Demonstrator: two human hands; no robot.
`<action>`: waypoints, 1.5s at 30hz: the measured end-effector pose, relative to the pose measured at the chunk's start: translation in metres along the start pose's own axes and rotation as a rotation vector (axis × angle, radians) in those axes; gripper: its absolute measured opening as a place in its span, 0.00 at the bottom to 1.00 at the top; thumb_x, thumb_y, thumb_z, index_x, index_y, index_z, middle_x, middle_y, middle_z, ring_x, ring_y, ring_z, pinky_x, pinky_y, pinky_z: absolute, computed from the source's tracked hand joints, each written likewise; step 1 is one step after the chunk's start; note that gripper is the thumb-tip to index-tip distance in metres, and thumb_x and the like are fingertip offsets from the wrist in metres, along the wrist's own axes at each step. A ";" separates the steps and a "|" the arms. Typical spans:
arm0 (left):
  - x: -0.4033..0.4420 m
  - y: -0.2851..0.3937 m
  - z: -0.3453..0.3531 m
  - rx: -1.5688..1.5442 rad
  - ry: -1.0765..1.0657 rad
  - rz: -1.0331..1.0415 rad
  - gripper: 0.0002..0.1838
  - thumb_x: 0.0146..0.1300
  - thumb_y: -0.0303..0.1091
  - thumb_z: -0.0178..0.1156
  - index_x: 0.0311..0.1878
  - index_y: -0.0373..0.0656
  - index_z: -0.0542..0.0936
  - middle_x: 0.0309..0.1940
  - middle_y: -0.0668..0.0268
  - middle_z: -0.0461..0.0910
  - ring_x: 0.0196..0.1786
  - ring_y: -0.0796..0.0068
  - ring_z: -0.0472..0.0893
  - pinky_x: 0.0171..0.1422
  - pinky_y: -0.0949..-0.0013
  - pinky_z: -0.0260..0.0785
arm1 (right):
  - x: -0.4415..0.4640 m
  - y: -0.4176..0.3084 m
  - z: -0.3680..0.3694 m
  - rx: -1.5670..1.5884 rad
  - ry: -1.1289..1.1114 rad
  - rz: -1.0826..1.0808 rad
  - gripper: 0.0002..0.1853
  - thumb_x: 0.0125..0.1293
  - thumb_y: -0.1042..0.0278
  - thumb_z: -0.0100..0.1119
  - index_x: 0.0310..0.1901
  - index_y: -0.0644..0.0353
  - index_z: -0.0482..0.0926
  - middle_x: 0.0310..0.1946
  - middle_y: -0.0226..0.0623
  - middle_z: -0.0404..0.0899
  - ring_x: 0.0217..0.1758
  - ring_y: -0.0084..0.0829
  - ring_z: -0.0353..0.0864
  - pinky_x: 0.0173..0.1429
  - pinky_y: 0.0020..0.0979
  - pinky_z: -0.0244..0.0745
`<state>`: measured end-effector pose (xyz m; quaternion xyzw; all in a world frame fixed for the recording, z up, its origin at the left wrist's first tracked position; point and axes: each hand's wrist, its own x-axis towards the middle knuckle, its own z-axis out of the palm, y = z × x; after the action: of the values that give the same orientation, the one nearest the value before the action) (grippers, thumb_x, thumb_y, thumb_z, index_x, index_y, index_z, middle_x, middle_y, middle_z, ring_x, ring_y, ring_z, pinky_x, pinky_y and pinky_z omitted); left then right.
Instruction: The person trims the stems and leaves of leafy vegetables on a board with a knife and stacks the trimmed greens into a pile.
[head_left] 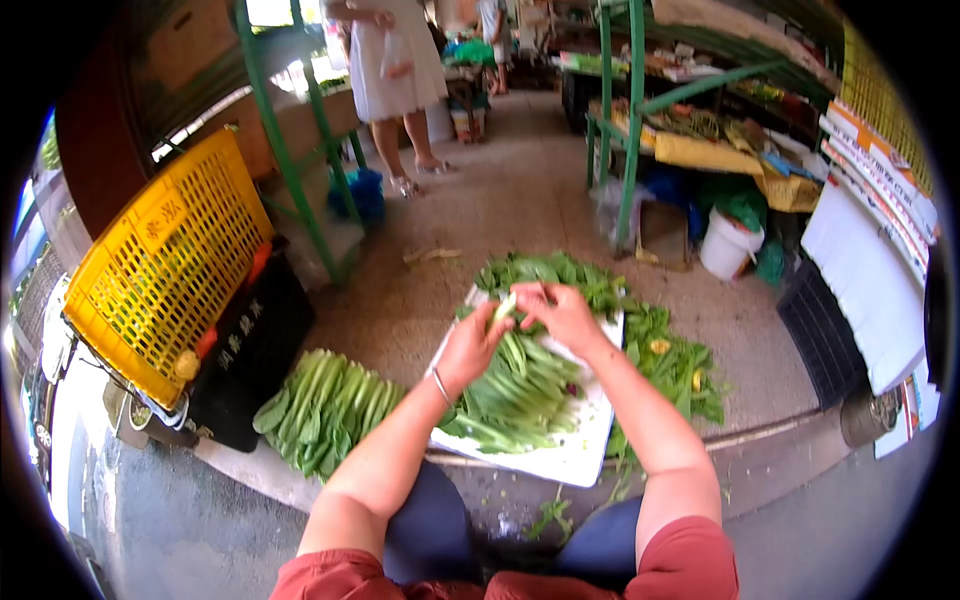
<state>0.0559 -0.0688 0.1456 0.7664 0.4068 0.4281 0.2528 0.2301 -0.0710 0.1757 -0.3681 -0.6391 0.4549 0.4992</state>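
Observation:
My left hand [471, 346], a bangle on its wrist, is closed around a pale green vegetable stalk [506, 307]. Right beside it, the fingers of my right hand [562, 318] are pinched together at the upper part of that stalk. Below both hands, a pile of leafy green stalks [515, 400] lies on a white board [560, 466]. Loose leaves [668, 362] are heaped beyond the board and along its right side. To the left, a neat row of leafy greens [325, 408] rests on the ground.
A yellow crate [165, 262] leans on a black crate [250, 350] at left. Green metal racks [632, 130] flank the aisle, where a person in a light dress [398, 65] stands. A white bucket [727, 243] and a black crate [822, 330] are at right.

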 end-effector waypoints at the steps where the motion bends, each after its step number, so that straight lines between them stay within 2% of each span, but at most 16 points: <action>1: 0.001 -0.010 0.006 -0.104 -0.023 -0.068 0.17 0.64 0.42 0.52 0.46 0.37 0.71 0.26 0.55 0.75 0.29 0.69 0.74 0.34 0.68 0.66 | -0.001 0.001 -0.005 -0.016 -0.033 0.051 0.20 0.66 0.55 0.49 0.50 0.63 0.75 0.29 0.27 0.75 0.26 0.16 0.71 0.33 0.18 0.67; 3: 0.002 -0.015 0.009 -0.245 -0.084 -0.111 0.16 0.66 0.44 0.50 0.42 0.38 0.71 0.20 0.69 0.67 0.24 0.81 0.67 0.28 0.74 0.61 | -0.001 0.021 -0.019 0.137 -0.116 0.170 0.25 0.68 0.49 0.42 0.55 0.62 0.71 0.27 0.24 0.69 0.22 0.14 0.63 0.26 0.15 0.60; 15: 0.006 -0.008 0.017 -0.323 -0.258 -0.206 0.15 0.68 0.44 0.47 0.37 0.39 0.69 0.21 0.72 0.66 0.25 0.84 0.65 0.28 0.77 0.60 | -0.007 0.038 -0.013 0.004 -0.120 0.042 0.21 0.68 0.61 0.46 0.60 0.60 0.67 0.20 0.21 0.63 0.23 0.13 0.60 0.27 0.16 0.56; 16: 0.006 -0.008 0.020 -0.291 -0.246 -0.167 0.14 0.69 0.45 0.44 0.37 0.44 0.69 0.18 0.76 0.63 0.17 0.89 0.60 0.19 0.83 0.53 | -0.008 0.039 -0.015 -0.001 -0.111 0.087 0.20 0.69 0.61 0.46 0.59 0.60 0.68 0.18 0.19 0.60 0.21 0.12 0.58 0.26 0.16 0.55; 17: 0.006 -0.008 0.020 -0.301 -0.265 -0.162 0.14 0.69 0.44 0.44 0.42 0.43 0.71 0.18 0.76 0.63 0.18 0.89 0.61 0.20 0.83 0.54 | -0.006 0.046 -0.017 0.061 -0.116 0.071 0.19 0.69 0.61 0.46 0.58 0.59 0.69 0.17 0.17 0.57 0.19 0.12 0.54 0.23 0.16 0.52; 19: 0.008 -0.007 0.022 -0.379 -0.217 -0.119 0.15 0.69 0.43 0.44 0.46 0.42 0.71 0.20 0.76 0.64 0.20 0.89 0.62 0.21 0.83 0.55 | -0.006 0.063 -0.029 0.139 0.018 0.137 0.19 0.69 0.59 0.46 0.57 0.59 0.70 0.17 0.17 0.55 0.18 0.12 0.52 0.21 0.16 0.49; 21: 0.010 -0.005 0.018 -0.407 -0.158 -0.138 0.14 0.69 0.41 0.46 0.47 0.41 0.70 0.21 0.75 0.64 0.21 0.88 0.63 0.24 0.83 0.58 | -0.008 0.094 -0.059 0.205 0.361 0.373 0.19 0.67 0.55 0.46 0.57 0.50 0.69 0.19 0.21 0.65 0.16 0.13 0.56 0.17 0.15 0.53; 23: 0.013 -0.029 0.021 -0.198 -0.004 -0.046 0.15 0.67 0.42 0.48 0.47 0.40 0.70 0.22 0.75 0.66 0.22 0.88 0.64 0.24 0.81 0.60 | -0.009 0.145 -0.100 0.774 0.965 0.576 0.20 0.65 0.52 0.48 0.52 0.56 0.67 0.20 0.26 0.66 0.16 0.14 0.58 0.16 0.17 0.53; 24: 0.014 -0.037 0.016 0.019 0.041 -0.077 0.15 0.62 0.41 0.56 0.46 0.40 0.72 0.25 0.69 0.73 0.23 0.80 0.70 0.28 0.74 0.65 | -0.019 0.140 -0.105 0.863 1.007 0.636 0.19 0.63 0.52 0.52 0.48 0.57 0.69 0.22 0.27 0.68 0.16 0.14 0.58 0.16 0.17 0.55; 25: 0.012 -0.044 0.013 0.019 0.043 -0.081 0.15 0.62 0.41 0.56 0.46 0.40 0.72 0.25 0.69 0.73 0.23 0.80 0.70 0.28 0.74 0.65 | -0.023 0.140 -0.101 0.861 1.005 0.639 0.19 0.63 0.52 0.52 0.48 0.57 0.69 0.22 0.27 0.68 0.16 0.14 0.58 0.16 0.17 0.55; 27: 0.011 -0.057 0.008 0.288 0.138 -0.198 0.19 0.55 0.41 0.60 0.42 0.37 0.70 0.30 0.50 0.77 0.34 0.54 0.78 0.39 0.59 0.70 | -0.027 0.137 -0.085 0.113 0.505 0.767 0.18 0.59 0.54 0.58 0.43 0.59 0.73 0.22 0.27 0.70 0.16 0.15 0.59 0.16 0.17 0.56; 29: 0.013 -0.069 -0.001 0.348 0.089 -0.346 0.19 0.52 0.38 0.60 0.44 0.38 0.71 0.34 0.48 0.78 0.40 0.50 0.78 0.44 0.56 0.70 | -0.027 0.124 -0.043 -0.107 0.266 0.618 0.16 0.54 0.57 0.64 0.33 0.64 0.75 0.24 0.34 0.76 0.19 0.16 0.69 0.18 0.14 0.62; 31: 0.012 -0.091 -0.002 0.501 0.062 -0.387 0.19 0.52 0.37 0.58 0.46 0.38 0.72 0.34 0.48 0.78 0.40 0.50 0.78 0.45 0.56 0.70 | -0.028 0.128 -0.013 -0.367 0.020 0.560 0.20 0.51 0.53 0.66 0.33 0.63 0.75 0.26 0.36 0.79 0.19 0.22 0.77 0.25 0.21 0.71; 32: 0.010 -0.094 -0.001 0.474 0.051 -0.431 0.20 0.53 0.38 0.58 0.47 0.38 0.72 0.36 0.48 0.78 0.41 0.51 0.78 0.46 0.57 0.69 | -0.032 0.124 0.003 -0.495 0.032 0.534 0.24 0.47 0.50 0.69 0.33 0.64 0.75 0.25 0.36 0.79 0.17 0.23 0.76 0.26 0.23 0.72; 36: 0.005 -0.097 0.001 0.433 -0.015 -0.379 0.20 0.54 0.37 0.59 0.49 0.41 0.72 0.40 0.51 0.78 0.44 0.54 0.77 0.49 0.59 0.69 | -0.024 0.167 0.014 -0.618 0.106 0.492 0.14 0.44 0.63 0.66 0.33 0.58 0.77 0.28 0.42 0.80 0.34 0.40 0.80 0.41 0.34 0.74; 45: 0.006 -0.068 -0.002 0.575 -0.004 -0.214 0.14 0.54 0.32 0.57 0.46 0.45 0.75 0.42 0.59 0.77 0.45 0.57 0.76 0.49 0.59 0.69 | -0.024 0.171 -0.005 -0.629 0.121 0.410 0.14 0.43 0.60 0.66 0.31 0.60 0.80 0.26 0.39 0.81 0.31 0.35 0.81 0.40 0.30 0.74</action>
<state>0.0283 -0.0272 0.0988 0.7601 0.5892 0.2650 0.0701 0.2433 -0.0384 0.0067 -0.6497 -0.6299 0.3043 0.2975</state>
